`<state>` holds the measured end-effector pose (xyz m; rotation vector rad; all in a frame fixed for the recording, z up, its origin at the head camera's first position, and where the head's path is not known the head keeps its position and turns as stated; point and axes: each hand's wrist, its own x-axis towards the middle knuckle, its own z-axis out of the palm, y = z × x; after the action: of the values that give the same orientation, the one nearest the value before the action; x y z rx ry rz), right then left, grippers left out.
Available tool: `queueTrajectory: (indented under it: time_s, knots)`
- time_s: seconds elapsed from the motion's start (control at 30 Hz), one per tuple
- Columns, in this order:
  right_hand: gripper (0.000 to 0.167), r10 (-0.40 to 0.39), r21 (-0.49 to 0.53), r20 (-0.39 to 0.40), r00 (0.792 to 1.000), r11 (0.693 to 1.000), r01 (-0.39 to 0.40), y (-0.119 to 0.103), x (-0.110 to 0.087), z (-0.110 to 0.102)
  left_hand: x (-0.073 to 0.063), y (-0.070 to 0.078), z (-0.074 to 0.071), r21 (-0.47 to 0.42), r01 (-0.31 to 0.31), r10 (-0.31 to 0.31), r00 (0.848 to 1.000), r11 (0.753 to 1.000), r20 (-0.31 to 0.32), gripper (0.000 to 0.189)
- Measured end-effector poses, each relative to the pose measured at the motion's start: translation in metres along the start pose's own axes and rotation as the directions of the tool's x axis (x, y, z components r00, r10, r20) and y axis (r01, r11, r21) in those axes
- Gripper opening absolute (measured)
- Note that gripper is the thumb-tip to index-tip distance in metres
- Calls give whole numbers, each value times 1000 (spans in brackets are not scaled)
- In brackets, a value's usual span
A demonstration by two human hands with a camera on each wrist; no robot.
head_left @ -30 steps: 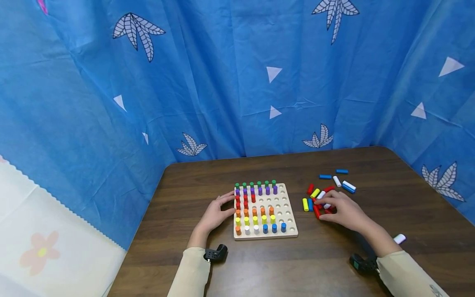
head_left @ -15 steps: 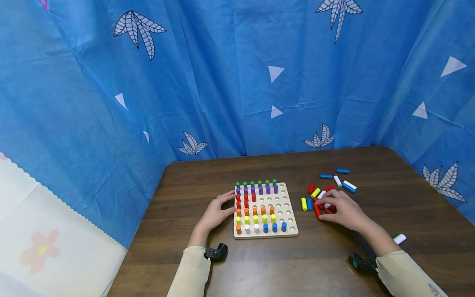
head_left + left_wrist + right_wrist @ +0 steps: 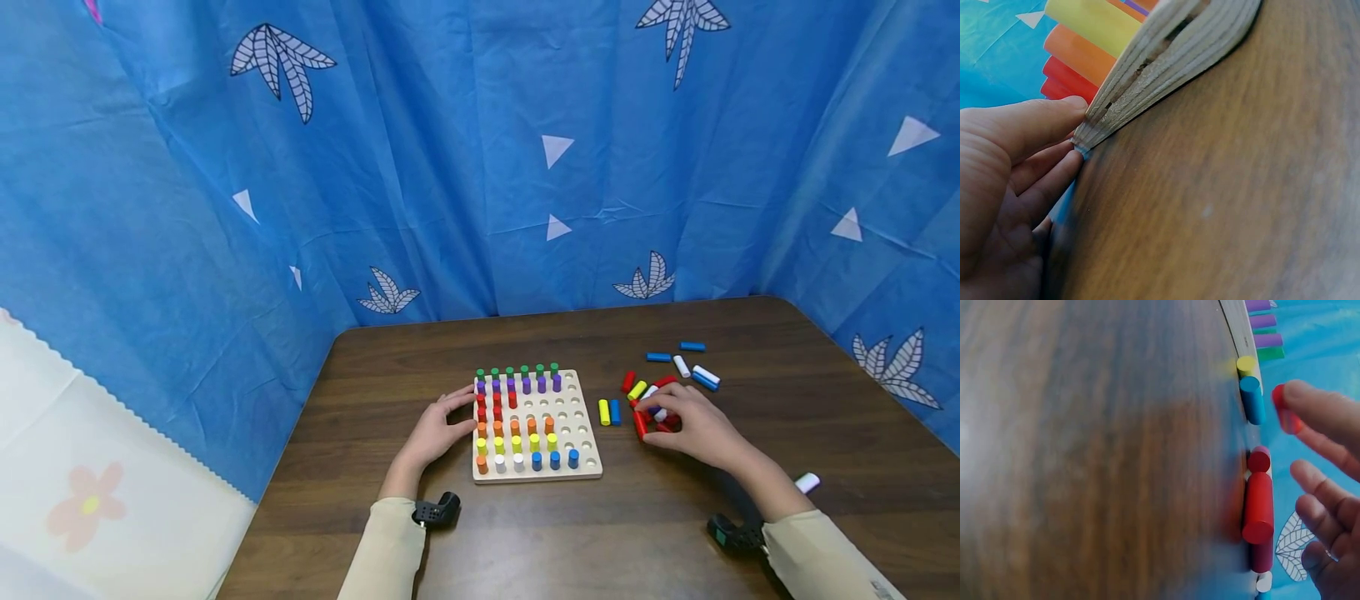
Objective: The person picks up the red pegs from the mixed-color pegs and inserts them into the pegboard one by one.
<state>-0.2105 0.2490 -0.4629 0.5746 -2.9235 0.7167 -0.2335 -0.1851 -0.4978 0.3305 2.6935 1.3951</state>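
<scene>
A pale wooden peg board (image 3: 583, 469) carries rows of green, purple, red, orange, yellow, white and blue pegs, with bare holes mostly toward its right. My left hand (image 3: 435, 429) rests against its left edge, thumb and fingertips touching the wood; the left wrist view shows the thumb (image 3: 1054, 119) near the red pegs. Over the loose pile, my right hand (image 3: 697, 425) pinches a red peg (image 3: 1289, 419) between thumb and index finger. A yellow peg (image 3: 604, 412) and a blue peg (image 3: 616, 412) stand side by side between board and pile. The right hand partly hides the pile.
Behind the right hand lie loose pegs, among them a red one (image 3: 628, 382), a yellow one (image 3: 637, 390) and a blue one (image 3: 659, 357). A white peg (image 3: 807, 482) lies beside the right forearm. A blue curtain (image 3: 450, 167) hangs behind the brown table (image 3: 540, 550).
The yellow and blue pegs beside the pile have shifted left, toward the board. Both hands stay nearly where they were, the right one still with the red peg.
</scene>
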Motion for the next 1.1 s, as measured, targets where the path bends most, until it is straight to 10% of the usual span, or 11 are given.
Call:
queueTrajectory:
  time_s: [0.67,1.1]
  knots:
    - [45,49,357,68,996,931,-70,-11,8,-10,1,1,-1,9,-4,4,1000,1000,1,51]
    - [35,3,391,-4,1000,920,-1,-20,14,-8,0,-1,0,23,2,-2,1000,1000,-7,51]
